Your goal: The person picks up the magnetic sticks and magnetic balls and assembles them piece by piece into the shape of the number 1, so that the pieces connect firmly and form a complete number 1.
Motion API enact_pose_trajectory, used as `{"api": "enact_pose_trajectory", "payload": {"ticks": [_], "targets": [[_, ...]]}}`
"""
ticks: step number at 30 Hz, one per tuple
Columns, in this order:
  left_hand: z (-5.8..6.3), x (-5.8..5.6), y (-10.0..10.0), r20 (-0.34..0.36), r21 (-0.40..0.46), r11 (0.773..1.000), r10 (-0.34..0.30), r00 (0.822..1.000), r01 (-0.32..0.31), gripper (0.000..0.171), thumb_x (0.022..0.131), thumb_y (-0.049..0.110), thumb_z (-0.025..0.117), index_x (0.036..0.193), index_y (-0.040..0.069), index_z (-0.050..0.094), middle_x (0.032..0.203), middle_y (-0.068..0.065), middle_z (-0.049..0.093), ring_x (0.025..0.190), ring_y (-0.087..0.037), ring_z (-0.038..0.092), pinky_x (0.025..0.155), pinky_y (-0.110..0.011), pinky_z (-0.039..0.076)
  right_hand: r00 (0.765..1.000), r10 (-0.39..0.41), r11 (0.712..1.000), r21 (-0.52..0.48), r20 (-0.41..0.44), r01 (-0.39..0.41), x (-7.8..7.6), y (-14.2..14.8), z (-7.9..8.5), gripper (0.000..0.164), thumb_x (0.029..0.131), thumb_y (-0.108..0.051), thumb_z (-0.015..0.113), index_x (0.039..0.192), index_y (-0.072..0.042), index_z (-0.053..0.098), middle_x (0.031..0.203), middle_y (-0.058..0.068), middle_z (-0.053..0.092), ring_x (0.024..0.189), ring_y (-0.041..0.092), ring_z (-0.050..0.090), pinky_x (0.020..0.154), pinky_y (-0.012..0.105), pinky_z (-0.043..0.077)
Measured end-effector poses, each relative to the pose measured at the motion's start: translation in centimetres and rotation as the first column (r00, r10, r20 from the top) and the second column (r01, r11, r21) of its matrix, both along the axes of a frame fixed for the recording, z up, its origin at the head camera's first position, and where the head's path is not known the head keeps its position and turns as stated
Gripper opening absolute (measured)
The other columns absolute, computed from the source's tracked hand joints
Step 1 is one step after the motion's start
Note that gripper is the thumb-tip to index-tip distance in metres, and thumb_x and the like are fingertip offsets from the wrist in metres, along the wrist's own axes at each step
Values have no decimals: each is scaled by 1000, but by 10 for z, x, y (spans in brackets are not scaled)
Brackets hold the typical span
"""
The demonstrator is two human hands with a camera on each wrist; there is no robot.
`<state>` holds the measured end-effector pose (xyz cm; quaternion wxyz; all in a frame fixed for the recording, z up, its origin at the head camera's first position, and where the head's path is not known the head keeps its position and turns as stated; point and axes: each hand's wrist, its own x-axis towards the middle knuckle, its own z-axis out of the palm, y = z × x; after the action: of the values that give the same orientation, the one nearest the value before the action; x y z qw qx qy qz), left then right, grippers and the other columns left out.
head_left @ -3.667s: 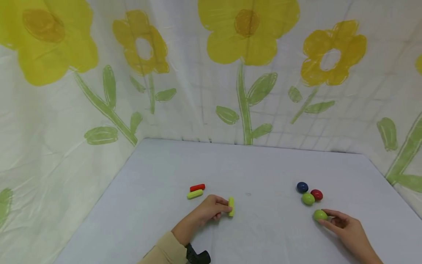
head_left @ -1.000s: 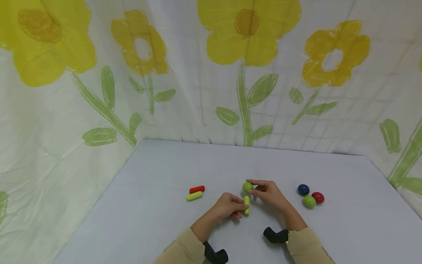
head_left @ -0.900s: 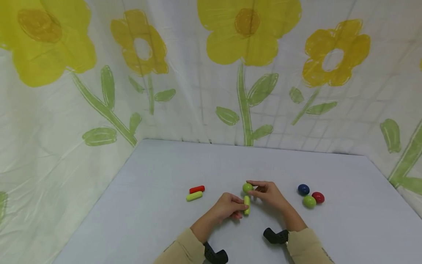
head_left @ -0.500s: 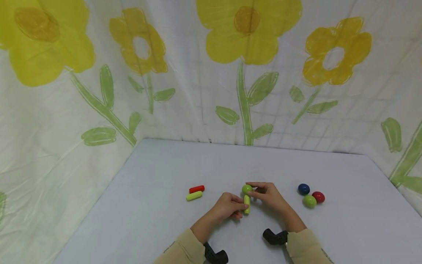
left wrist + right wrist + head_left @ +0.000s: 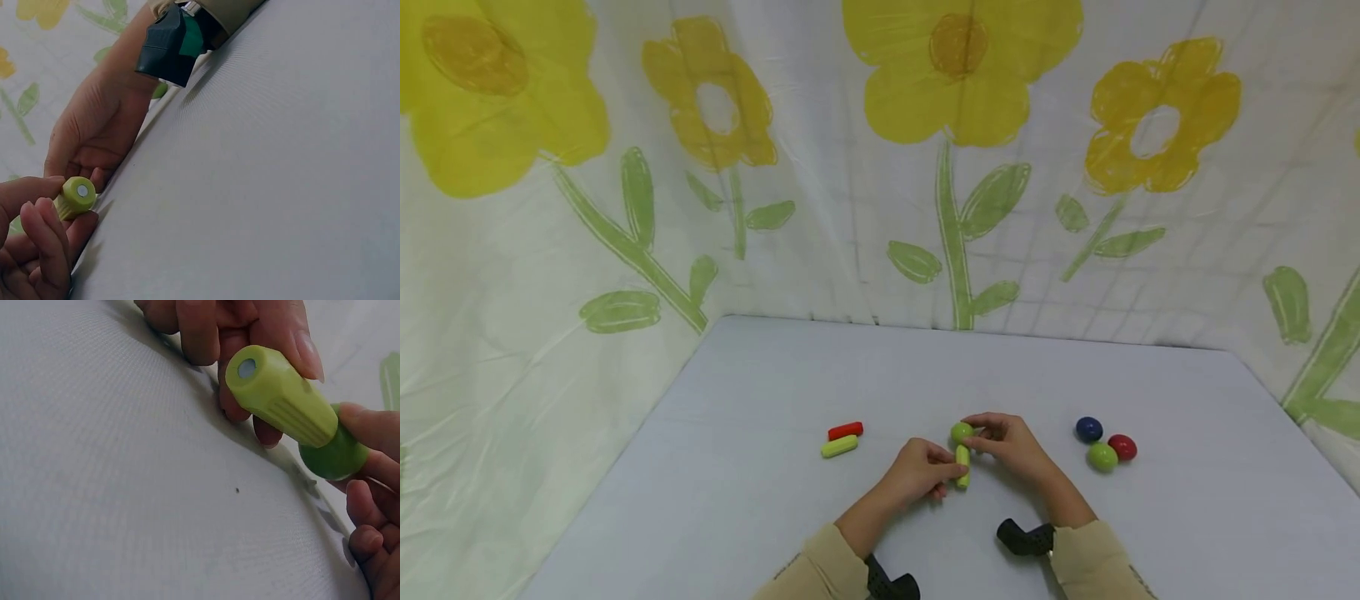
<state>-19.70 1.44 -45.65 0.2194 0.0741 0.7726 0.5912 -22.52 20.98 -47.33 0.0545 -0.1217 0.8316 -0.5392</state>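
A ribbed yellow-green magnetic rod with a silver disc in its end is pinched between the thumb and fingers of my left hand. My right hand pinches a glossy green ball at the rod's far end. In the right wrist view the ball sits against the end of the rod, the two in line. From the left wrist view the rod shows end-on, hiding the ball behind it. Both hands are close over the white table.
On the table, a red rod and another yellow-green rod lie side by side at left. A blue ball, a red ball and a second green ball cluster at right. A flower-printed curtain hangs behind.
My right hand has carried the green ball leftward from beside the other balls to the rod's far end. My left hand shifted right with its rod; lately the ball has come down against it.
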Motion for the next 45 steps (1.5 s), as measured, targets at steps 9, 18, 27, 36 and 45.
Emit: {"api": "enact_pose_trajectory", "payload": {"ticks": [9, 18, 27, 36, 45], "targets": [[1, 0, -1, -13, -23, 1000, 1, 1000, -1, 19, 80, 19, 73, 85, 1, 72, 59, 1, 60, 42, -6, 47, 42, -16, 39, 1000, 7, 1000, 16, -29, -7, 1, 0, 0, 34, 79, -17, 74, 108, 0, 66, 71, 1, 59, 59, 4, 48, 52, 20, 38], [0, 0, -1, -4, -24, 1000, 8, 1000, -8, 19, 80, 20, 73, 83, 2, 72, 59, 2, 60, 41, -6, 46, 42, -16, 39, 1000, -1, 999, 53, 13, 1, 0, 0, 1, 38, 79, -24, 74, 110, -2, 66, 75, 1, 63, 61, 6, 50, 54, 21, 41], [-1, -1, -1, -5, -33, 999, 2, 1000, -2, 19, 80, 21, 73, 83, 3, 72, 58, 3, 61, 40, -5, 46, 41, -16, 39, 998, -38, 997, 76, 43, 35, 9, -1, 12, 43, 80, -27, 73, 114, -2, 64, 96, 10, 69, 72, 7, 58, 60, 23, 45], [-1, 0, -1, -1, -26, 1000, 10, 1000, -10, 19, 79, 20, 74, 83, 1, 71, 58, 2, 59, 40, -5, 46, 40, -16, 39, 993, -112, 986, 120, -25, 114, 31, 10, 21, 42, 80, -23, 74, 116, -5, 63, 96, 10, 68, 75, 7, 57, 65, 22, 46], [1, 0, -2, -6, -61, 998, -1, 1000, 1, 19, 80, 22, 74, 85, 4, 71, 61, 3, 62, 42, -4, 47, 42, -15, 40, 972, -212, 946, 228, -102, 230, 47, 24, 18, 38, 78, -21, 75, 111, -7, 65, 76, 1, 62, 65, 4, 49, 56, 20, 41]]}}
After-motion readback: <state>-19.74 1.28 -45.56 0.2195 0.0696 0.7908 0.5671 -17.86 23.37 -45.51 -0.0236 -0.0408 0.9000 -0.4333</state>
